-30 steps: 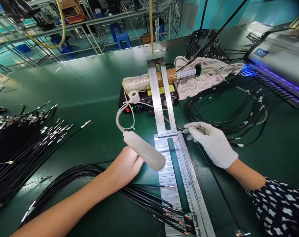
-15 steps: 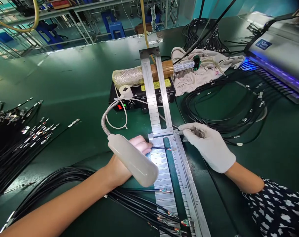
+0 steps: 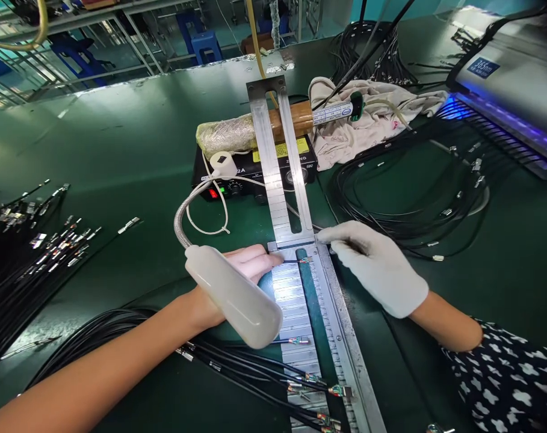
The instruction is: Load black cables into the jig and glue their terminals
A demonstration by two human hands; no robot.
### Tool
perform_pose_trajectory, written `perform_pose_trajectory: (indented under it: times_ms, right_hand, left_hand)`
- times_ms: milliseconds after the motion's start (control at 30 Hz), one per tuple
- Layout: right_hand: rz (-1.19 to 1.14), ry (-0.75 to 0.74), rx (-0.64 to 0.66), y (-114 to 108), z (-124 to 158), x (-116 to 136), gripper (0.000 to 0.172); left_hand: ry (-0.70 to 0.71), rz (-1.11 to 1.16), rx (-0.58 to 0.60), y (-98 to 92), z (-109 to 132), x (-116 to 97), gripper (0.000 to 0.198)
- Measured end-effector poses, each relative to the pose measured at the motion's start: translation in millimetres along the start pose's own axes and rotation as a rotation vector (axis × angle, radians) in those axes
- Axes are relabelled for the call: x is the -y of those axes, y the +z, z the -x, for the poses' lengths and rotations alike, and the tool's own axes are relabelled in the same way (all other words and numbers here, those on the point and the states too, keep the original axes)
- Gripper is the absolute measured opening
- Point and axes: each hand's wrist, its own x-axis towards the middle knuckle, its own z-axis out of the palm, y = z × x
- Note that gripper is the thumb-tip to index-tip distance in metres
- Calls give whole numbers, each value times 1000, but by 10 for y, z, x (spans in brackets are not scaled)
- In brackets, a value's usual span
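Note:
My left hand [image 3: 248,261], bare and partly hidden by the white lamp head [image 3: 234,297], has its fingertips on a thin black cable [image 3: 291,261]. The cable lies across the top of the grooved metal fixture [image 3: 295,310], its stripped end with coloured wires and a small connector over the slot. My right hand [image 3: 377,264], in a white glove, has thumb and forefinger close together at the fixture's right edge, beside the raised slotted metal frame [image 3: 273,174]. What those fingers hold is hard to make out. Lower on the fixture lie several cable ends [image 3: 340,391] with connectors.
Behind the frame stands a black control box [image 3: 250,180] with a wrapped syringe-like dispenser [image 3: 331,113] on top. Coiled cables [image 3: 390,210] lie at right, near a machine glowing blue [image 3: 512,90]. Bundled cables with connectors [image 3: 65,252] lie left. A cloth [image 3: 358,126] is behind.
My left fingers have moved forward onto the cable, now lying further up the fixture. My right hand has stayed by the fixture's edge, its fingertips slightly higher. The whole view has shifted a little.

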Motion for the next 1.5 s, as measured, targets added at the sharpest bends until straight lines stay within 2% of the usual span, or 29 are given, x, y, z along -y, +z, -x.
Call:
perform_pose_trajectory:
  times_ms: [100, 167, 233, 300, 400, 467, 500, 533, 600, 667, 700, 800, 867, 1033, 1167, 1500]
  right_hand:
    - [398, -317, 132, -20, 118, -33, 47]
    - [591, -395, 140, -21, 190, -50, 52]
    - [645, -417, 139, -18, 237, -65, 52]
    - [614, -423, 140, -21, 268, -80, 50]
    - [572, -372, 121, -43, 320, -102, 47]
    - [560, -330, 103, -55, 353, -111, 45]
    - [557, -315, 97, -57, 363, -114, 44]
    - [555, -301, 91, -56, 368, -116, 43]
    - [537, -284, 88, -47, 362, -122, 42]
    - [502, -284, 83, -39, 343, -132, 43]
    - [484, -289, 79, -37, 334, -138, 43]
    - [457, -293, 80, -41, 309, -147, 44]
    - [448, -293, 86, -49, 297, -143, 45]
    - [412, -307, 74, -65, 278, -122, 43]
    - [394, -290, 71, -64, 275, -121, 41]
    - [372, -290, 63, -58, 264, -111, 39]
  left_hand:
    - [-41, -134, -82, 77, 63, 23, 32]
    - [-136, -283, -113, 97, 82, 5, 32]
    - [-171, -354, -90, 72, 86, -54, 35]
    - [-130, -328, -80, 12, 116, -165, 38]
    - [-141, -110, -14, -75, 272, -409, 30]
    - [-234, 100, 107, -91, 401, -559, 22]
    - [-289, 183, 124, -86, 443, -608, 15]
    - [-335, 237, 93, -76, 459, -633, 8]
    - [-390, 269, -63, -46, 396, -610, 12]
    - [-371, 246, -204, -17, 229, -520, 13]
    - [-342, 229, -227, -7, 128, -467, 14]
    - [-198, 205, -187, 3, -126, -350, 18]
    - [-127, 189, -142, -11, -198, -324, 22]
    - [-78, 88, -74, -65, -151, -302, 26]
    - [-46, 24, -67, -60, -130, -245, 25]
    - [33, 18, -24, -78, -169, -188, 29]
